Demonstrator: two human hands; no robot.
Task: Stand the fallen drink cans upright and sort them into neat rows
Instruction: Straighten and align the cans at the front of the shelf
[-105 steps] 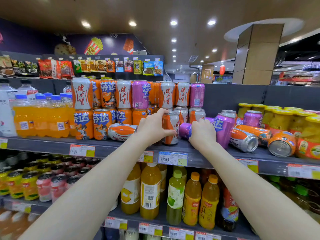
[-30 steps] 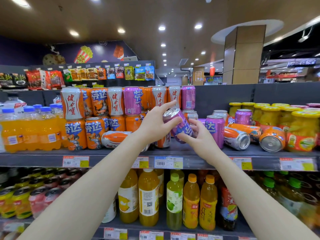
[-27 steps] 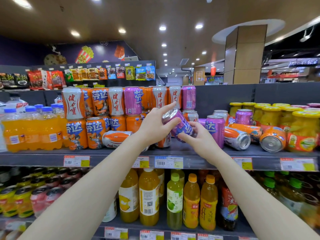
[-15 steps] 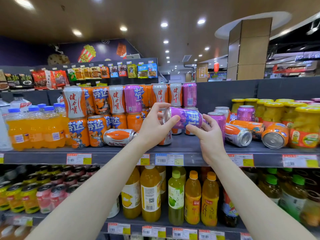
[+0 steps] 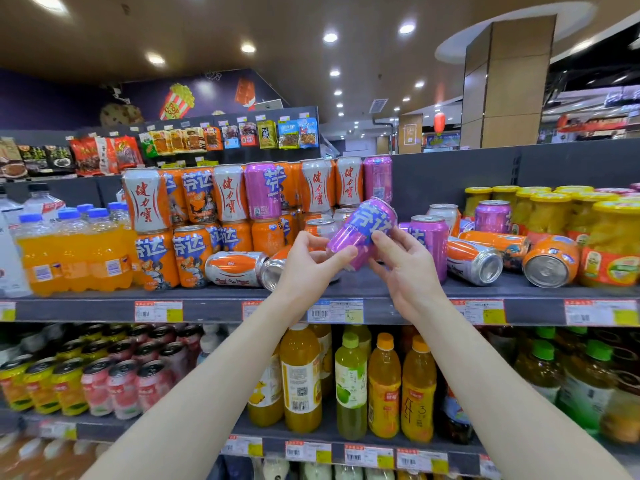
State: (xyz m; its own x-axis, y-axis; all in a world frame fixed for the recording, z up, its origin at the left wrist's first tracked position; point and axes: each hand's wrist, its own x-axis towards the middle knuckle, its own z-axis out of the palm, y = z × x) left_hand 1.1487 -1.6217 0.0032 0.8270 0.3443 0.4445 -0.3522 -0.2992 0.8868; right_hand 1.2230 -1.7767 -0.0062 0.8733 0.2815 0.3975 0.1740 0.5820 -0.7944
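Grey shelf point(image 5: 214, 310); hands point(image 5: 308, 268) grip a glossy cylindrical purple can point(image 5: 363, 226), probably aluminium.

Glossy metal purple can point(image 5: 360, 230); matt shelf point(image 5: 221, 296)

Recessed lights point(image 5: 330, 37) are glowing in the brown ceiling point(image 5: 242, 15). A tan pillar point(image 5: 509, 84) is rising far right; a popcorn mural point(image 5: 176, 100) is showing on the far-left wall point(image 5: 52, 98); a red lantern point(image 5: 439, 122) is hanging between.
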